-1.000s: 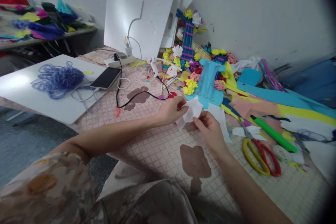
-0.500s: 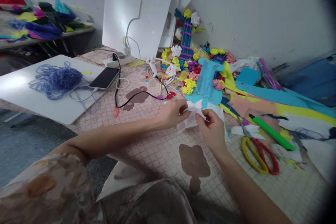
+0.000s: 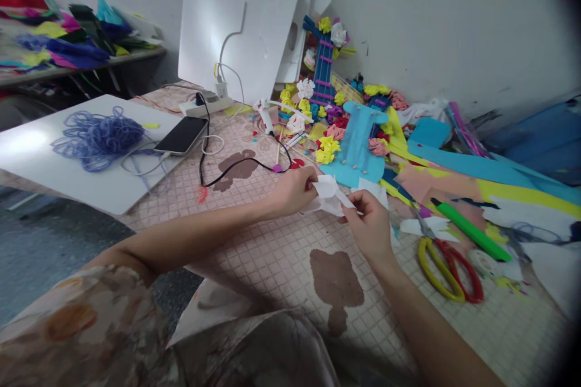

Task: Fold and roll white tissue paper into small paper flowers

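Between my hands is a creased piece of white paper, held above the table. My left hand pinches its left edge, and my right hand is closed on its right side, where a strip of it sticks out. Another white sheet lies just behind my right hand. Beyond the paper rests a light blue cut-out shape with small pegs on it. Yellow crumpled paper flowers sit at its left.
Scissors with yellow and red handles lie at right, beside a green cutter. A white glue gun with a black cord stands behind my left hand. Left are a phone and blue yarn on a white board.
The white paper has been turned and opened out between my hands. My left hand has shifted slightly left and up; my right hand has barely moved.
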